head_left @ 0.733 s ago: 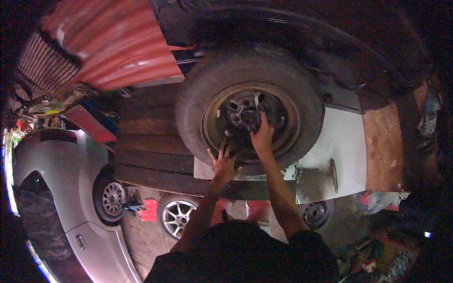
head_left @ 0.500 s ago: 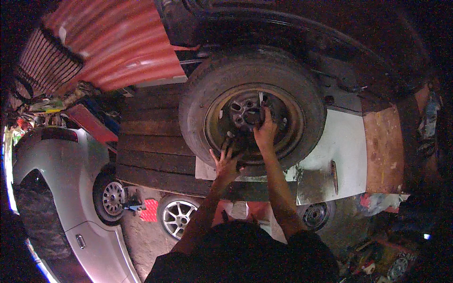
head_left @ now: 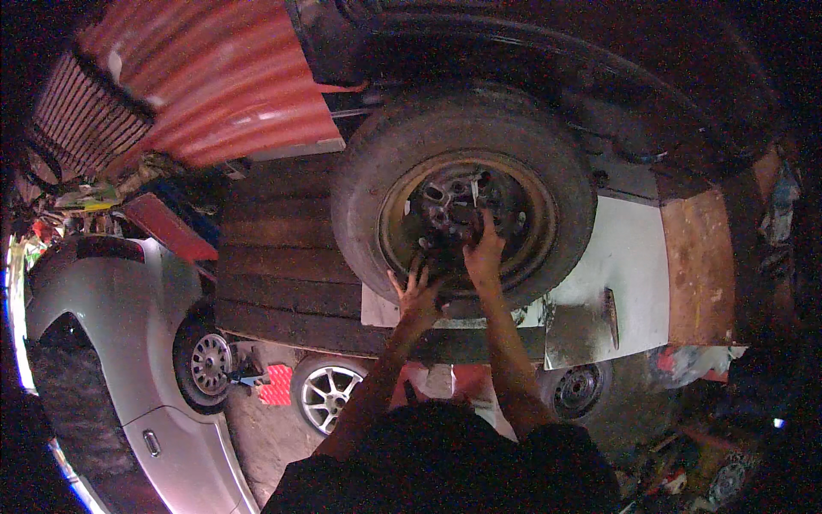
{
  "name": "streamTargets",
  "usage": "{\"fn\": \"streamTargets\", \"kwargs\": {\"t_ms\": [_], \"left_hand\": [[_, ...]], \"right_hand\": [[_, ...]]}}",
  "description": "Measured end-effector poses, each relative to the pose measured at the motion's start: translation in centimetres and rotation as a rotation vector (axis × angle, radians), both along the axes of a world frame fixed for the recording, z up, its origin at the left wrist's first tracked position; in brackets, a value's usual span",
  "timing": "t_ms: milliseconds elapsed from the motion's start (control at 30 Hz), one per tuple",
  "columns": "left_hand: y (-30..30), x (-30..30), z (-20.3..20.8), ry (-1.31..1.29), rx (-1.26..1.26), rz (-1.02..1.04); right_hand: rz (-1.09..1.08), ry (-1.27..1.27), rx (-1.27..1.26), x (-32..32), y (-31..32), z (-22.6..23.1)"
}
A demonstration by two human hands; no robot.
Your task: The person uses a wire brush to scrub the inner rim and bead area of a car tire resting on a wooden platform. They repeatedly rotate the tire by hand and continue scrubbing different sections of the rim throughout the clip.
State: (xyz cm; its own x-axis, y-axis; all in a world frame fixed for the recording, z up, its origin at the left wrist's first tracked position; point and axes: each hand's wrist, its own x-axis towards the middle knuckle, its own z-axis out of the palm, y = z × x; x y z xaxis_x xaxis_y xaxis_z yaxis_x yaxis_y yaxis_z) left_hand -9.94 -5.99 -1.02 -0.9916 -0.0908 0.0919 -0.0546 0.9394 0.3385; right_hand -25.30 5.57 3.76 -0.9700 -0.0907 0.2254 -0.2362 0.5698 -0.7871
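Note:
A large dusty tyre [head_left: 364, 206] on a steel wheel rim [head_left: 396, 224] fills the middle of the view. Its dark hub [head_left: 460, 206] has round holes, and a short bright metal piece [head_left: 476, 190] shows near its upper right. My left hand [head_left: 418, 295] lies with fingers spread over the near left edge of the rim and tyre. Reaching inside the rim, my right hand [head_left: 485, 254] has thumb and index finger bent at the lower right of the hub. Whatever is between those fingers is dark and blurred.
Under the wheel lie dark wooden planks [head_left: 274, 261] and a stained white board [head_left: 629, 257]. A dark vehicle body [head_left: 548, 38] overhangs the far side. Spare wheels [head_left: 325, 397] stand below the planks' near edge. At left is a silver car [head_left: 128, 300]; red corrugated sheet [head_left: 223, 77] is beyond.
My right hand has drawn slightly nearer to me, toward the lower part of the hub. The left hand keeps its place on the rim. The whole view has shifted a little.

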Motion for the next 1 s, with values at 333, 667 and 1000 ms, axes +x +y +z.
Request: {"fn": "streamTargets", "kwargs": {"t_ms": [333,667,1000], "left_hand": [[-0.4,0.6,0.5,0.083,0.073,-0.044],[-0.8,0.8,-0.5,0.081,0.039,-0.036],[-0.2,0.5,0.6,0.009,0.034,-0.02]], "right_hand": [[-0.033,0.249,0.032,0.1,2.0,0.1],[-0.072,0.118,-0.024,0.5,1.9,1.4],[-0.106,0.139,0.065,0.6,0.9,-0.4]]}}
